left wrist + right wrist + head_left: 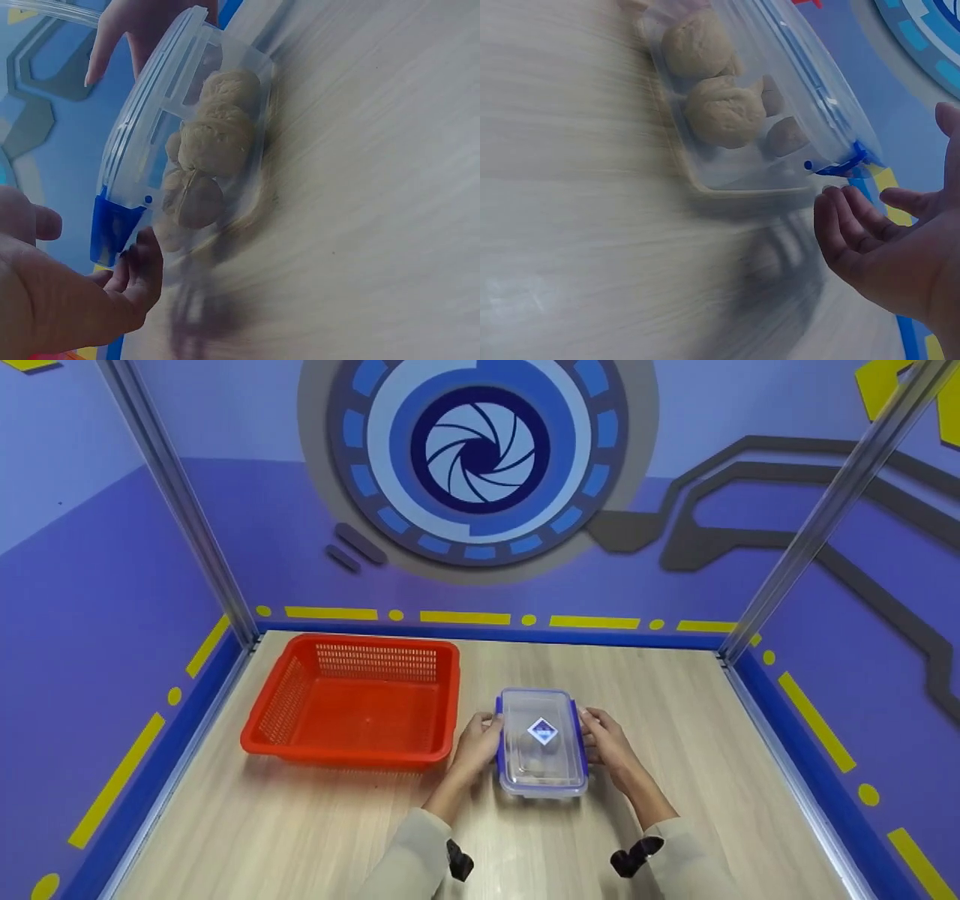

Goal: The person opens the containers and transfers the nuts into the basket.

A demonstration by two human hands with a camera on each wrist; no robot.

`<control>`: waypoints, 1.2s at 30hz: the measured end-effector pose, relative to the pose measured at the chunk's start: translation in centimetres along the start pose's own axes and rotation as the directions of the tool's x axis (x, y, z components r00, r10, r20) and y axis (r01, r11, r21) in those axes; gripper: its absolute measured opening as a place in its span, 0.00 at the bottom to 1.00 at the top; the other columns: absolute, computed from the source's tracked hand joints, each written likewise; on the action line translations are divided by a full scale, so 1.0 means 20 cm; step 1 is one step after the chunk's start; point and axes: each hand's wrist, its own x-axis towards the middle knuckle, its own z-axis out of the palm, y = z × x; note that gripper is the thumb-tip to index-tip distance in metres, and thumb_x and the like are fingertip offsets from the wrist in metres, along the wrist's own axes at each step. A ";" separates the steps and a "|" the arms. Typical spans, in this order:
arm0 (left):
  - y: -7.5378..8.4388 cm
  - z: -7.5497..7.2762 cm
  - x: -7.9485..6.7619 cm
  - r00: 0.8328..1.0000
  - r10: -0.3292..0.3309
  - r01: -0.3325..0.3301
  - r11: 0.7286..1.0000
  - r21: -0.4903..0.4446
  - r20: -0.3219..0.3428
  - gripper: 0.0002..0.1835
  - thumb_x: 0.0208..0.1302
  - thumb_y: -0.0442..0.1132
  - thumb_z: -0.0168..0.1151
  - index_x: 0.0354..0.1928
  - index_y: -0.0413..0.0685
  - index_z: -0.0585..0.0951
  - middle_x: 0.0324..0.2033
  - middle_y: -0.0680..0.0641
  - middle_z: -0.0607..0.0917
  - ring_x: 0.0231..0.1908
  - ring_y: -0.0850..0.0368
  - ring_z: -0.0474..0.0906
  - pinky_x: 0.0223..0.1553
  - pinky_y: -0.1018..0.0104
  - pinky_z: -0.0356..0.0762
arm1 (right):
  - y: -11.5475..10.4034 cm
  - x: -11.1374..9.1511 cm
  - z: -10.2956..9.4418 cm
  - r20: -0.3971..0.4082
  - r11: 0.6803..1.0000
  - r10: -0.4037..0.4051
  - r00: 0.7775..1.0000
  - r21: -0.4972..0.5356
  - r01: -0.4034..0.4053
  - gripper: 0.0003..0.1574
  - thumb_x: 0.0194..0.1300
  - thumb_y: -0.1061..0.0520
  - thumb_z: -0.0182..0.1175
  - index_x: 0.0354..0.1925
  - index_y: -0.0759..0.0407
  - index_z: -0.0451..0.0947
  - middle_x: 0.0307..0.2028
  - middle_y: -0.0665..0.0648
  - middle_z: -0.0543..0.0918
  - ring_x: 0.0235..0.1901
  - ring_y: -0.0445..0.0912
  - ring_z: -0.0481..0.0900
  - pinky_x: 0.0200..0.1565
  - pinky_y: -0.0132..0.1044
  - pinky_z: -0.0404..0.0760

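A clear plastic food container point(525, 709) with a lid on top and blue clips along its sides stands on the table between both hands. Several rounded tan lumps point(217, 146) lie inside it. Beside its left edge is my left hand point(476, 742); in the left wrist view its bent fingertips reach the underside of a blue clip point(112, 225), the thumb apart from it. At the opposite edge my right hand point(611, 742) has loosely bent fingers point(840, 217) close to another blue clip point(844, 163), palm turned upward, nothing gripped.
To the left of the container stands a red plastic basket point(367, 712) with perforated walls and nothing in it. The wooden table point(652, 682) is bounded by blue patterned panels point(247, 525) and metal posts point(806, 525).
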 end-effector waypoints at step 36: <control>-0.14 0.01 0.13 0.968 -0.122 0.188 0.931 -0.314 0.219 0.14 0.78 0.50 0.57 0.49 0.47 0.76 0.22 0.54 0.71 0.18 0.61 0.62 0.18 0.70 0.61 | 0.07 0.14 0.06 0.041 0.994 0.111 0.993 0.019 -0.112 0.22 0.87 0.47 0.43 0.52 0.66 0.71 0.32 0.53 0.72 0.30 0.43 0.71 0.30 0.35 0.71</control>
